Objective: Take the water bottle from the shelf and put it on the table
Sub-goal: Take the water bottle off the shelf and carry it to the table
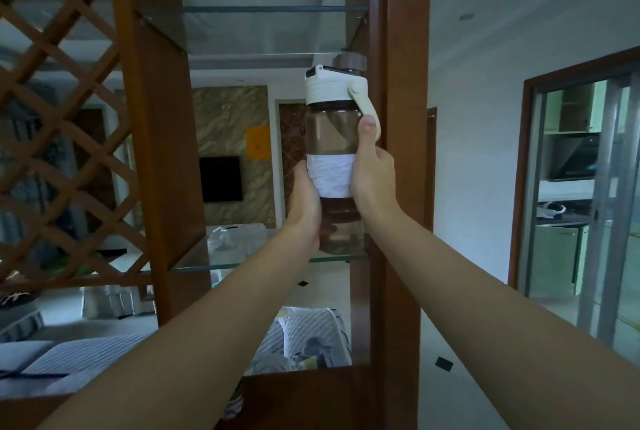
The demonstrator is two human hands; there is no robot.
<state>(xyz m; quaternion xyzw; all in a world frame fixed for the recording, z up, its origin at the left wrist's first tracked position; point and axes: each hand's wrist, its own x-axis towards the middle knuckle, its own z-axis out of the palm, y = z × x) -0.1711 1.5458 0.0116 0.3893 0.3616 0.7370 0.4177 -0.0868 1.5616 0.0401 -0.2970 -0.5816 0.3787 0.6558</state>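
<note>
The water bottle (pixel 332 138) is a brown see-through bottle with a white lid, a white carry loop and a white band round its middle. It stands upright at the right end of a glass shelf (pixel 242 256), close to a wooden post (pixel 401 187). My left hand (pixel 306 208) wraps the bottle's lower left side. My right hand (pixel 372 173) grips its right side, thumb pressed up near the loop. Whether the bottle's base touches the glass I cannot tell.
A second glass shelf (pixel 263 27) hangs just above the bottle's lid. A wooden lattice panel (pixel 59 138) fills the left. Behind the shelf lie a sofa with quilted covers (pixel 304 336) and a wall TV (pixel 220 179). A glass sliding door (pixel 588 187) is at the right.
</note>
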